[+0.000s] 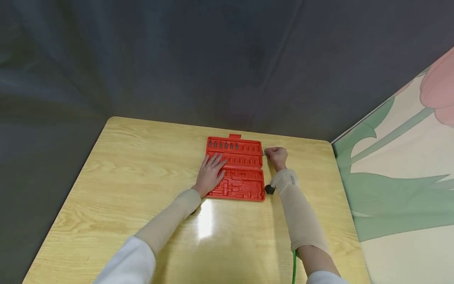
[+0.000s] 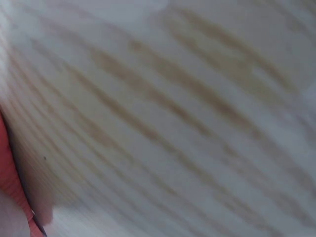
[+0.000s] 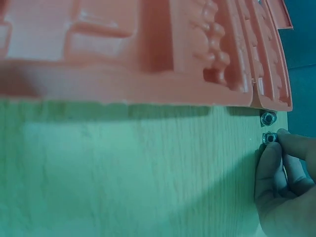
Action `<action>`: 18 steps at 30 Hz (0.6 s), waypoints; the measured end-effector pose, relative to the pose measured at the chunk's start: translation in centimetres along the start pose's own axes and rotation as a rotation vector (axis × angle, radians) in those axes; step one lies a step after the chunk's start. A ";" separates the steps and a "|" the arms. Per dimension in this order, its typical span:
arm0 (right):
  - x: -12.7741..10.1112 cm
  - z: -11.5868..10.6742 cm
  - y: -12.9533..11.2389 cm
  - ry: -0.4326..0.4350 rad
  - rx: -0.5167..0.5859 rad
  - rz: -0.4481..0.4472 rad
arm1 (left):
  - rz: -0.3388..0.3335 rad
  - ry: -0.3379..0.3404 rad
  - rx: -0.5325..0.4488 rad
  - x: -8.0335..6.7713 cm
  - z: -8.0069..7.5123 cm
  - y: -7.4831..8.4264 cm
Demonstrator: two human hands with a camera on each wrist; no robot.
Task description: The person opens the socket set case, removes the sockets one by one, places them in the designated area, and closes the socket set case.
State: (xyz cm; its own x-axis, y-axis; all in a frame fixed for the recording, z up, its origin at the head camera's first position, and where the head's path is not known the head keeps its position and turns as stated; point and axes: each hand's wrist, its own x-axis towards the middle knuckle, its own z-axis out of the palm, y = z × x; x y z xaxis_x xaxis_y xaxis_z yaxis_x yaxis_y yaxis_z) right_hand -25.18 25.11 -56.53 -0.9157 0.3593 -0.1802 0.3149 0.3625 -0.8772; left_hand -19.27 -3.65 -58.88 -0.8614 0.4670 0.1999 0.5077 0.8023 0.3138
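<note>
A red plastic tool case [image 1: 235, 167] lies open on the wooden table [image 1: 142, 177], with several metal bits standing in its top row. My left hand [image 1: 212, 171] rests flat on the case's left side, fingers straight. My right hand [image 1: 276, 157] is just right of the case's upper edge. In the right wrist view its fingertips [image 3: 276, 148] pinch a small metal socket [image 3: 269, 138] on the table. A second small socket [image 3: 267, 117] lies beside it, next to the red case [image 3: 148, 49]. The left wrist view shows only blurred table wood [image 2: 173, 108].
A small black object [image 1: 270, 189] sits by my right wrist at the case's lower right corner. A green cable [image 1: 294, 268] runs off the table's near edge. A dark curtain hangs behind the table; a flowered panel stands at the right.
</note>
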 end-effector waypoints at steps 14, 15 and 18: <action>0.3 -0.2 -0.3 -0.071 0.127 0.076 | -0.016 -0.015 0.010 0.0 -0.4 -0.3; 0.3 -0.4 -0.2 -0.078 0.170 0.097 | -0.013 -0.013 0.014 0.0 -0.3 -0.3; 0.5 -0.8 -0.1 -0.082 0.278 0.139 | -0.005 -0.007 0.012 0.1 -0.1 -0.3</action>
State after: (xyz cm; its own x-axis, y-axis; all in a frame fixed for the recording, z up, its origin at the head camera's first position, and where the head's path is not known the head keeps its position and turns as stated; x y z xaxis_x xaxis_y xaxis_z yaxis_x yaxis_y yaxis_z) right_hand -25.44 25.98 -56.17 -0.8891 0.3145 -0.3325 0.3688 0.0619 -0.9275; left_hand -19.46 -3.92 -58.83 -0.8638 0.4658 0.1922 0.5037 0.8090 0.3031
